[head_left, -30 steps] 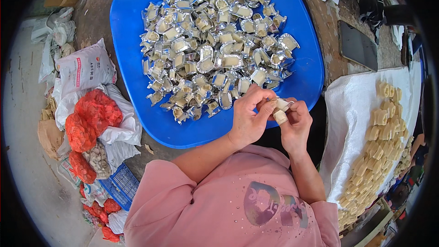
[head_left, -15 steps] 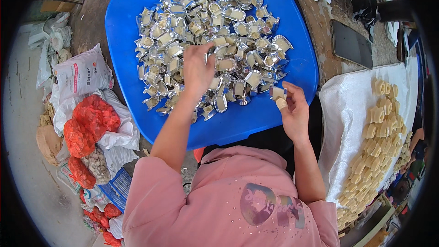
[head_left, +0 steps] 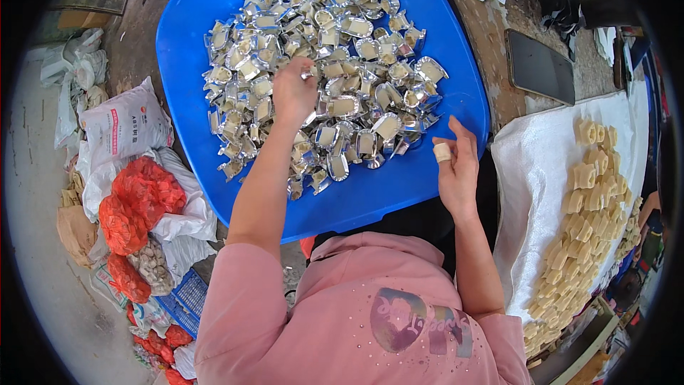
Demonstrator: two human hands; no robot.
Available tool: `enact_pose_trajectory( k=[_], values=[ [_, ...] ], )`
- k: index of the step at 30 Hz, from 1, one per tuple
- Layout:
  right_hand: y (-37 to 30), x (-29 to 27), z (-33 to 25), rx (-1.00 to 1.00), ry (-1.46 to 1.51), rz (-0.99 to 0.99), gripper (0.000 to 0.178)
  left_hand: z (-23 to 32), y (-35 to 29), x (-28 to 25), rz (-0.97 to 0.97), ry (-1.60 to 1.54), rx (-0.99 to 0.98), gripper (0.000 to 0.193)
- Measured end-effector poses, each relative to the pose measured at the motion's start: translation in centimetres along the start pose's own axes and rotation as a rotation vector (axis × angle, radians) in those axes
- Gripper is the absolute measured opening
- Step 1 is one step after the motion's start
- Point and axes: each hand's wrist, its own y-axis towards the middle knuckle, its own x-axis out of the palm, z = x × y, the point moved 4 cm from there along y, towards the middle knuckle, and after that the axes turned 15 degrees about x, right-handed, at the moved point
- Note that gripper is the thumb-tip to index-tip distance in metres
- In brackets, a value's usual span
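Observation:
A blue plastic tub (head_left: 399,189) is heaped with small pieces, each with a shiny silver rim and a cream-coloured block. My left hand (head_left: 293,94) reaches into the middle of the heap, fingers pinched on a silver-rimmed piece (head_left: 306,73) that they partly cover. Over the tub's near right edge, my right hand (head_left: 459,175) is open and holds nothing. A beige wrap (head_left: 442,152) covers one of its digits. The closest pieces of the heap lie to the left of this hand.
On the right, many cream blocks (head_left: 581,221) lie on a white woven sheet (head_left: 524,171). A dark phone (head_left: 541,68) rests on the worn tabletop beyond it. White bags (head_left: 128,121), red bags (head_left: 146,185) and a blue basket (head_left: 187,298) sit at the left.
The small piece that was in my right hand is gone from it, and its fingers have spread. My left hand has shifted slightly left, still in the heap. The whole view has moved a little.

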Motion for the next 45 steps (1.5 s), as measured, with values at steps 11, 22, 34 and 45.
enact_pose_trajectory(
  k=[11,22,34,45],
  values=[
    [-0.8,1.1,-1.8,-0.169,0.168,-0.216,0.031,4.6,-6.4,-2.5,-0.102,-1.542,-0.221,0.039],
    [-3.6,1.4,-5.6,-0.523,0.176,-0.129,0.031,11.6,-10.1,-0.8,-0.358,-1.962,-0.23,0.04],
    [-3.5,1.2,-3.7,-0.568,0.131,-0.03,0.038,13.7,-12.3,0.5,-0.258,-1.989,-0.403,0.035],
    [-1.8,1.9,-1.3,-0.133,-0.206,-0.31,0.029,10.1,-7.5,-0.8,-0.275,-0.525,0.357,0.034]
  ],
)
